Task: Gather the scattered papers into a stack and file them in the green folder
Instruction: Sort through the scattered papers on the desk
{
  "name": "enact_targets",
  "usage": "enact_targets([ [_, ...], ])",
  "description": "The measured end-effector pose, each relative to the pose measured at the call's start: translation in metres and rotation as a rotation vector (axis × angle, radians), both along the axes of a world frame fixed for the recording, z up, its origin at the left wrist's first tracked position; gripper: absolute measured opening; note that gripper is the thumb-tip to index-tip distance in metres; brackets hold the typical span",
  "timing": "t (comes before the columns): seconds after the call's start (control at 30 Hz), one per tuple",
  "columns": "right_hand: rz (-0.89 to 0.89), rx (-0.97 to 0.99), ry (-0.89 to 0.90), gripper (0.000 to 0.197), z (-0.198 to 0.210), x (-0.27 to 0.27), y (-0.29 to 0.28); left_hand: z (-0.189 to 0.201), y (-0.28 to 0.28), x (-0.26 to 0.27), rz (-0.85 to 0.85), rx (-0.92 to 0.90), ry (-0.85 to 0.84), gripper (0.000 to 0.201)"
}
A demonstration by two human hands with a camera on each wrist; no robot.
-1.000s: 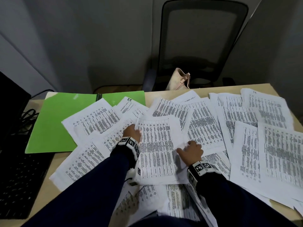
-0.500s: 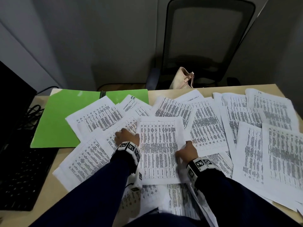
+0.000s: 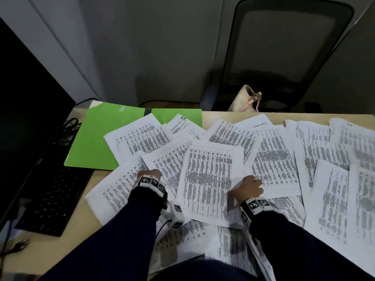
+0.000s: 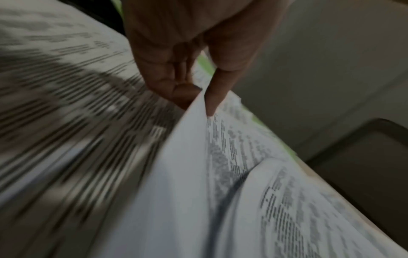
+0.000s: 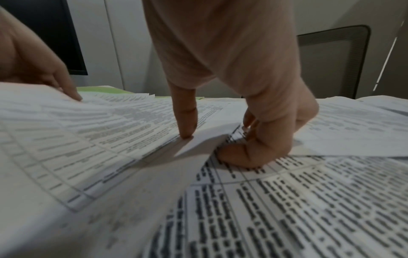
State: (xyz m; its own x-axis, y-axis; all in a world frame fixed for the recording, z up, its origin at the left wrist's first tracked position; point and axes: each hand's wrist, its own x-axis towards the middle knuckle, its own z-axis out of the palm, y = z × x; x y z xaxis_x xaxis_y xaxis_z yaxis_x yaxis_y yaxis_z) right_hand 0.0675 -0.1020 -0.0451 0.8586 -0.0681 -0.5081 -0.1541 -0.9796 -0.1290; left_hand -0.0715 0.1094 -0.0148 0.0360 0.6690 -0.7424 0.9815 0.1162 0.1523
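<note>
Pinching one central sheet (image 3: 209, 179) — left hand (image 4: 189, 57), right hand (image 5: 232, 87), fingers clamped on its edges, green folder (image 3: 95, 142) open, papers overlapping it

White papers (image 3: 209, 177) printed with black tables; green folder (image 3: 91, 142).

A tan desk (image 3: 207, 115) bears scattered papers (image 3: 274, 159), a green folder (image 3: 95, 142) (lying open) and a black keyboard (image 3: 52, 199)

We drew our left hand (image 3: 149, 174) back and shifted the center sheet (image 3: 209, 179) slightly rightward, tilting it.
</note>
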Motion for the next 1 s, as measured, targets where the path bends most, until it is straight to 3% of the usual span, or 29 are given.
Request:
enact_targets([
  [0.07, 0.010, 0.021, 0.039, 0.071, 0.000, 0.001, -0.001, 0.004, 0.026, 0.008, -0.017, 0.202, -0.264, 0.033],
  [0.2, 0.016, 0.033, 0.045, 0.080, 0.003, 0.002, -0.004, 0.068, 0.028, 0.039, -0.302, 0.654, -0.364, 0.022],
  [0.3, 0.033, 0.062, 0.063, 0.077, 0.005, 0.003, -0.007, 0.111, 0.023, 0.064, -0.629, 0.802, -0.404, 0.022],
  [0.43, 0.015, 0.115, 0.067, 0.073, 0.007, 0.008, -0.007, 0.156, 0.010, 0.089, -0.908, 0.895, -0.463, 0.023],
  [0.6, 0.026, 0.236, 0.159, 0.060, -0.028, 0.030, -0.012, 0.185, 0.003, 0.103, -0.882, 0.916, -0.566, 0.025],
  [0.7, 0.020, 0.243, 0.218, 0.050, -0.002, 0.033, -0.014, 0.186, 0.005, 0.106, -0.804, 0.908, -0.594, 0.023],
  [0.77, -0.032, 0.235, 0.125, 0.038, 0.013, 0.042, -0.015, 0.183, 0.009, 0.107, -0.764, 0.922, -0.582, 0.021],
  [0.9, -0.091, 0.147, -0.002, 0.070, 0.021, 0.064, -0.008, 0.176, 0.019, 0.108, -0.754, 0.962, -0.559, 0.021],
  [1.0, -0.125, 0.105, 0.008, 0.082, 0.022, 0.071, 0.009, 0.171, 0.026, 0.109, -0.731, 0.943, -0.527, 0.021],
])
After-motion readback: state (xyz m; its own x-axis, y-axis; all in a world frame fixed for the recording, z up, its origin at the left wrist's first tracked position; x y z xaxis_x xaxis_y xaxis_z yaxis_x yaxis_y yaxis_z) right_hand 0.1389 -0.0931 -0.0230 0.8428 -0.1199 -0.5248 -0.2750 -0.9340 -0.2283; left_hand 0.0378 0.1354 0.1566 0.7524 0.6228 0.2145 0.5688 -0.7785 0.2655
